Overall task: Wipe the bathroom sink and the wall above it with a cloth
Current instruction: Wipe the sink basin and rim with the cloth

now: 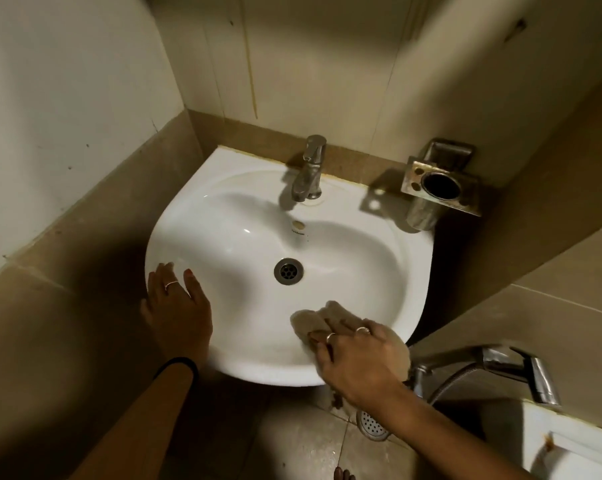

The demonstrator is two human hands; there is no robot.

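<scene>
— Step in hand? Looks like the basin itself: right hand (356, 363) pressed down on the cloth (313, 322), fingers closed over the beige wad, rubbing the near inner slope of the sink (223, 216).

— And the other hand?

— Left hand (174, 306) flat and spread on the near-left rim, fingers apart, gripping nothing (bracing, by the look of it).

— Cloth exactly where?

— Under and just beyond the right fingertips, bunched against the white bowl, between that hand and the drain (288, 270). Part of it trailing out past the thumb side over the front lip.

— Next move?

— Probably sweeping away from the right hand, up through the bowl toward the drain and the far slope, then round the rim. Wall above (310, 64) not yet touched, judging by the cloth's place; a long reach up from here.

— In the way?

— Tap (311, 168) standing at the far edge, straight beyond the drain: needs working around. Metal holder (441, 187) fixed to the wall, far and to the outside of the right hand, overhanging the sink's corner. Spray handle and hose (521, 368) just beside the right wrist, close enough to knock on a backswing.

— Anything below?

— Wet-looking floor tiles (303, 441), toes barely visible at the bottom edge.
</scene>
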